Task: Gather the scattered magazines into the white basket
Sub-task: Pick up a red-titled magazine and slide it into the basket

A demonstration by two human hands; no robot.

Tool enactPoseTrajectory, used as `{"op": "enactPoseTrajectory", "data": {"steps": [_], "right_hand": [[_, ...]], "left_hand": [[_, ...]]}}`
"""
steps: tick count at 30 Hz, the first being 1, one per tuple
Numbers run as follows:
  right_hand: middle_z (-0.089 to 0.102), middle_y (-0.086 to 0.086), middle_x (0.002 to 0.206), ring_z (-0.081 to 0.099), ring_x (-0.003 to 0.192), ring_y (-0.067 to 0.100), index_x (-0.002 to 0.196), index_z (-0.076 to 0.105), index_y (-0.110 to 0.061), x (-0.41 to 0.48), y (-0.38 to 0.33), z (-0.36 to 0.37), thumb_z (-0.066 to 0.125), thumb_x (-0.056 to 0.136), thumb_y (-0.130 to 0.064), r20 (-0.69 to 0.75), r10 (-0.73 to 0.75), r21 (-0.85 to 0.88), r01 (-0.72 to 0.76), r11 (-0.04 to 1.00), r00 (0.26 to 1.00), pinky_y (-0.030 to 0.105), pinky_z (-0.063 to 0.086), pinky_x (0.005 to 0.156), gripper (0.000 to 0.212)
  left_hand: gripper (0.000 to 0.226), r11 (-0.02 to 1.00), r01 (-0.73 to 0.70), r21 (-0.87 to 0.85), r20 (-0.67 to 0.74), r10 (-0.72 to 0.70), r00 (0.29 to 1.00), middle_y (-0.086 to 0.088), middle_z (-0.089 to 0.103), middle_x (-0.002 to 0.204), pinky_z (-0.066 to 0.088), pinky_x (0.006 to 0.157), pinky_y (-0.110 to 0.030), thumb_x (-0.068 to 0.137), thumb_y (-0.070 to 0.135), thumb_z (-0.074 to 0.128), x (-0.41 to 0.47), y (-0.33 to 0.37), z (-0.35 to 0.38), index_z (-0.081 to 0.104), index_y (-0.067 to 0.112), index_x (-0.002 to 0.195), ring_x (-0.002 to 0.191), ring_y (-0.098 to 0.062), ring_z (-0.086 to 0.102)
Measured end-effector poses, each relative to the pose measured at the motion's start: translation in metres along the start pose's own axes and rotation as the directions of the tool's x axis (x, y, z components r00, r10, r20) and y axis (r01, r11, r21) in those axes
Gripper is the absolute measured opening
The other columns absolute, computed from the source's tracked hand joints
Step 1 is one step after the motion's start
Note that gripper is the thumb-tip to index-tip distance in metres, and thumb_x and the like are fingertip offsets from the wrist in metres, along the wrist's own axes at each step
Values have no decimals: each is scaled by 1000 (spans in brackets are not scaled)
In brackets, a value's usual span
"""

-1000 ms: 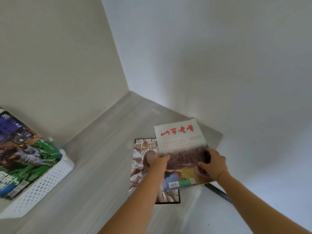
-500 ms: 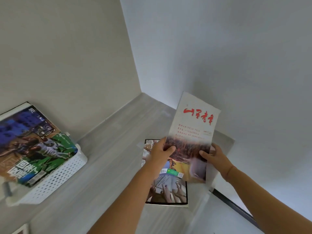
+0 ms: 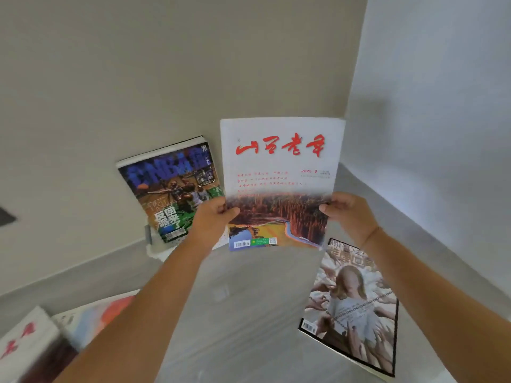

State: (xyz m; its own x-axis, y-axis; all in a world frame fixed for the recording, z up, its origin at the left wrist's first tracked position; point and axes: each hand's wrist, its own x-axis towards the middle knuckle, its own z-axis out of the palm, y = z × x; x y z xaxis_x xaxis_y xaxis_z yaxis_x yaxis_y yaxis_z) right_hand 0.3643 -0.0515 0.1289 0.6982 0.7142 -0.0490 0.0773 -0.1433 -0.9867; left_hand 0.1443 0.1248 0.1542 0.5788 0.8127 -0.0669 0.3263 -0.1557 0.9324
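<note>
I hold a white magazine with red characters and a forest picture upright in the air, cover toward me. My left hand grips its left edge and my right hand grips its right edge. Behind it, to the left, a basketball magazine stands in the white basket, which is mostly hidden by my left arm and the held magazine. A magazine with a figure amid many hands lies flat on the grey table at the right.
More magazines lie at the lower left: one with an orange and blue cover and a white one with red characters. Walls meet in a corner behind the table.
Both hands lifted the white magazine off the table and carried it left toward the basket. The view swung left, so the basket now lies behind the magazine.
</note>
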Motion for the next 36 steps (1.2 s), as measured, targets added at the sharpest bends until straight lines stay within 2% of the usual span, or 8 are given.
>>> {"op": "enactPoseTrajectory", "data": {"steps": [3, 7, 12, 19, 25, 29, 34, 36], "right_hand": [[64, 10, 85, 57, 58, -4, 90, 66, 4, 35, -30, 56, 62, 80, 7, 106, -116, -84, 125, 989, 988, 31, 47, 74, 11], [67, 10, 84, 60, 78, 17, 84, 67, -15, 70, -56, 122, 62, 82, 0, 186, -169, -139, 196, 971, 968, 42, 52, 82, 16], [71, 16, 87, 65, 82, 30, 90, 71, -10, 102, -59, 186, 63, 82, -5, 211, -153, -213, 198, 957, 965, 51, 54, 84, 13], [72, 18, 87, 67, 86, 35, 91, 71, -10, 121, -29, 230, 64, 83, -10, 238, -78, -347, 160, 924, 968, 48, 55, 84, 11], [71, 13, 87, 66, 88, 33, 92, 72, -9, 131, -11, 247, 61, 84, -9, 199, -42, -378, 116, 919, 979, 40, 54, 84, 13], [71, 14, 96, 67, 91, 33, 96, 70, -7, 137, -2, 254, 60, 85, -4, 164, 43, -334, 14, 942, 986, 44, 54, 89, 15], [70, 13, 101, 66, 94, 30, 98, 65, -10, 142, -3, 264, 62, 85, -7, 100, 67, -312, -32, 949, 993, 45, 54, 89, 14], [70, 11, 100, 66, 93, 29, 100, 62, -11, 145, -4, 268, 63, 84, -8, 59, 69, -314, -47, 948, 996, 44, 54, 89, 16]], "left_hand": [[19, 988, -6, 157, -182, 35, 983, -7, 69, 96, 51, 86, -39, 87, 5, 56, 9, -4, -57, 67, 10, 102, 89, -24, 63], [18, 961, 49, 271, -351, 51, 935, -15, 70, 89, 52, 76, -42, 85, 6, 56, 16, -11, -116, 69, 9, 97, 75, -28, 61], [18, 970, 132, 202, -516, -9, 857, -8, 69, 80, 45, 70, -25, 81, 5, 62, 29, -31, -148, 72, 9, 95, 70, -17, 58], [11, 948, 246, 203, -573, -89, 815, -9, 71, 81, 40, 66, -25, 81, 6, 63, 47, -88, -151, 71, 8, 88, 72, -23, 61], [13, 932, 317, 177, -645, -133, 752, -9, 71, 96, 39, 69, -24, 82, 8, 63, 63, -109, -142, 69, 7, 94, 75, -15, 54], [12, 907, 372, 197, -648, -164, 744, -10, 69, 98, 37, 64, -27, 84, 5, 57, 71, -115, -138, 63, 6, 94, 76, -18, 52], [26, 905, 374, 203, -653, -160, 741, -9, 67, 97, 38, 58, -22, 86, 3, 53, 81, -115, -139, 57, 7, 112, 77, -22, 56], [15, 885, 378, 272, -631, -133, 765, -9, 65, 86, 35, 52, -21, 87, 2, 49, 85, -115, -139, 62, 6, 94, 73, -25, 55]]}}
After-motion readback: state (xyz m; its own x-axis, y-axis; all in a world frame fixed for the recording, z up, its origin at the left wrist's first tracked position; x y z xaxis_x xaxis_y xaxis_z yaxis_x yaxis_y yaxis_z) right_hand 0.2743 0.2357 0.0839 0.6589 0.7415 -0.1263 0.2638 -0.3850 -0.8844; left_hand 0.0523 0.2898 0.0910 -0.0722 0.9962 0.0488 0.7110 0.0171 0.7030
